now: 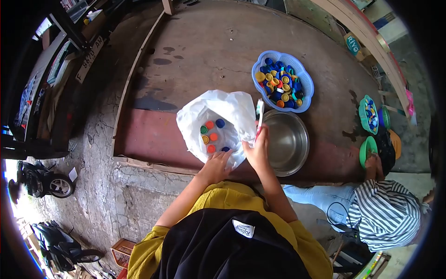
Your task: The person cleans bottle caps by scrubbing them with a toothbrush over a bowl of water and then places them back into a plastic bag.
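Head view, toothbrush (260, 116) gripped by right fingers (264, 135), bristles (259, 105) beyond, left fingers (226, 159) touching bag (238, 110), grasp unclear

Toothbrush (260, 114): handle end hidden by right hand (259, 148)
Steel bowl (289, 142): left rim partly hidden
Turquoise basket (364, 117): contents too small to tell

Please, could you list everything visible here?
Wooden table: one, brown, centre
Open plastic bag: one, white, on table
Round plastic caps: seven visible, orange, blue, green, yellow, in bag
Slim plastic toothbrush: one, white-red, beside bag
Round metal basin: one, silver, right of bag
Scalloped plastic basket: one, blue, beyond basin, holding caps
Small plastic basket: one, turquoise, far right
Round plastic bowl: one, green, at co-worker's hand
Motorcycles: two, dark, floor at left
Background clutter: uncounted, mixed, edges
Left grip: one, yellow-sleeved, at bag's rim
Right grip: one, yellow-sleeved, holding toothbrush
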Demonstrator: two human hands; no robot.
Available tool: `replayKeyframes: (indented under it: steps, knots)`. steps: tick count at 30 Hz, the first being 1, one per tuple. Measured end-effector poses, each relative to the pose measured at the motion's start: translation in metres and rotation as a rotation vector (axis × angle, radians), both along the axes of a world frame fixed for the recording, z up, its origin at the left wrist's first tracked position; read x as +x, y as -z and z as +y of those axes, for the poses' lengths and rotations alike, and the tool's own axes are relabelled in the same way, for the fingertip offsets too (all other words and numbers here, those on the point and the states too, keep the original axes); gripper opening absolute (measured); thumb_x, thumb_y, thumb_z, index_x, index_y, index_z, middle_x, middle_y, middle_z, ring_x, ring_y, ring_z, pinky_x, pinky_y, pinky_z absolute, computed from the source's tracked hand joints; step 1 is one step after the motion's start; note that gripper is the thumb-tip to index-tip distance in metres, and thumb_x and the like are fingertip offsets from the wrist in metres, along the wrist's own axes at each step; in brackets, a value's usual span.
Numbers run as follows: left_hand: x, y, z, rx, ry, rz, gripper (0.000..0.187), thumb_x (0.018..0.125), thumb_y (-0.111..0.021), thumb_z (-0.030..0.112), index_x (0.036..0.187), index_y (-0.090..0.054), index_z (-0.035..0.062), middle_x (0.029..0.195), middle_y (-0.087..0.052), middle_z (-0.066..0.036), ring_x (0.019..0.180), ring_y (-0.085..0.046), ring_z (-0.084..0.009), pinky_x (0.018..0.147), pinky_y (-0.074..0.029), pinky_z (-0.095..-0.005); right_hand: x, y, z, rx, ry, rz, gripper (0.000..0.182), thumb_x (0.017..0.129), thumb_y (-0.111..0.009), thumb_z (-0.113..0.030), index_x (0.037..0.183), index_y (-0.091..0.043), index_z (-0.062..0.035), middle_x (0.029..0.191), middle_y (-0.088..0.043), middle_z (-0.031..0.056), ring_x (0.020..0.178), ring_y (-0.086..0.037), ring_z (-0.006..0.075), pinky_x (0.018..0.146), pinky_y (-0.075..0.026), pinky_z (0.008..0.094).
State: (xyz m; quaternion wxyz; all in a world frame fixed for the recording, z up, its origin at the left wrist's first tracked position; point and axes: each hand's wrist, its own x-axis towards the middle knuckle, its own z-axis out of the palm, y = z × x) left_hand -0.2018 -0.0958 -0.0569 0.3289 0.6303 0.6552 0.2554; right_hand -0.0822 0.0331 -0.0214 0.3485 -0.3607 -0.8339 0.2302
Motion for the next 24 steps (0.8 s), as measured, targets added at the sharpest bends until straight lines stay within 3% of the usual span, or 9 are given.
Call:
replayKeyframes:
  steps: [4, 7, 10, 11, 14, 18, 24]
  knots:
    - [-0.003, 0.013, 0.0, 0.146, -0.066, -0.13, 0.046, 0.085, -0.053, 0.018, 0.125, -0.043, -0.0026, 0.115, -0.053, -0.025, 0.11, -0.047, -0.0397, 0.094, -0.037, -0.0446, -0.001, -0.012, -0.003, -0.082, -0.013, 0.055, 0.063, 0.066, -0.073, -0.006, 0.118, -0.038, 0.0037, 0.112, -0.046, 0.0211, 0.102, -0.049, 0.0359, 0.089, -0.04, 0.041]
    - [-0.011, 0.02, 0.011, 0.081, -0.307, -0.3, 0.038, 0.084, -0.052, 0.012, 0.119, -0.048, -0.0027, 0.112, -0.053, -0.025, 0.108, -0.047, -0.0405, 0.092, -0.038, -0.0445, 0.005, -0.019, -0.009, -0.054, 0.009, 0.09, 0.064, 0.069, -0.074, -0.01, 0.119, -0.037, 0.0033, 0.111, -0.046, 0.0202, 0.102, -0.049, 0.0329, 0.089, -0.04, 0.0402]
    - [-0.016, 0.026, 0.015, 0.056, -0.322, -0.183, 0.036, 0.081, -0.055, 0.008, 0.115, -0.051, -0.0013, 0.111, -0.053, -0.025, 0.106, -0.047, -0.0409, 0.09, -0.04, -0.0441, 0.009, -0.033, -0.017, -0.231, 0.027, 0.132, 0.063, 0.071, -0.073, -0.011, 0.12, -0.036, 0.003, 0.11, -0.046, 0.0204, 0.1, -0.05, 0.0312, 0.086, -0.041, 0.0399]
    - [-0.014, 0.029, 0.015, 0.074, -0.306, -0.054, 0.042, 0.076, -0.06, 0.004, 0.117, -0.051, 0.0014, 0.11, -0.052, -0.021, 0.106, -0.047, -0.0381, 0.09, -0.041, -0.0428, 0.012, -0.025, -0.015, -0.23, 0.018, 0.112, 0.058, 0.073, -0.066, -0.008, 0.117, -0.031, 0.006, 0.103, -0.045, 0.0252, 0.094, -0.05, 0.0394, 0.082, -0.041, 0.0438]
    - [-0.006, 0.023, 0.018, 0.01, -0.309, 0.089, 0.046, 0.072, -0.063, 0.003, 0.116, -0.052, 0.0031, 0.11, -0.049, -0.017, 0.107, -0.046, -0.0353, 0.09, -0.044, -0.0407, 0.027, 0.01, -0.01, -0.467, 0.054, 0.138, 0.048, 0.076, -0.058, -0.008, 0.114, -0.032, 0.006, 0.098, -0.045, 0.0273, 0.089, -0.049, 0.0408, 0.08, -0.04, 0.0443]
    - [-0.002, 0.023, 0.022, 0.007, -0.35, 0.144, 0.049, 0.069, -0.065, 0.002, 0.117, -0.053, 0.004, 0.109, -0.047, -0.016, 0.108, -0.043, -0.0334, 0.089, -0.045, -0.0393, 0.029, 0.01, -0.011, -0.177, -0.03, 0.032, 0.039, 0.079, -0.049, -0.001, 0.114, -0.034, 0.0046, 0.097, -0.047, 0.0266, 0.088, -0.049, 0.0434, 0.078, -0.04, 0.0456]
    - [-0.007, 0.036, 0.029, 0.082, -0.408, 0.187, 0.046, 0.07, -0.063, 0.0, 0.114, -0.049, 0.0021, 0.11, -0.048, -0.018, 0.107, -0.045, -0.0358, 0.088, -0.045, -0.0415, 0.019, -0.01, -0.002, -0.075, 0.014, -0.086, 0.043, 0.075, -0.063, -0.01, 0.112, -0.043, -0.0036, 0.1, -0.047, 0.017, 0.094, -0.051, 0.0359, 0.077, -0.044, 0.0424]
